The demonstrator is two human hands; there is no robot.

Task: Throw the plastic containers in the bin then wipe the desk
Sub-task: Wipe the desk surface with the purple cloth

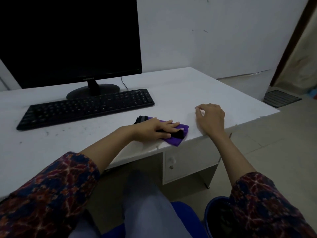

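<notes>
Now the left hand [159, 128] presses flat, fingers straight, on the cloth [173, 134], whose long axis runs ten to four along the desk [188, 86] front edge. Just at two o'clock, the right hand [210, 117] rests loosely curled, empty.

Red-and-navy patterned sleeves [51, 191], grey trousers [147, 208]
</notes>
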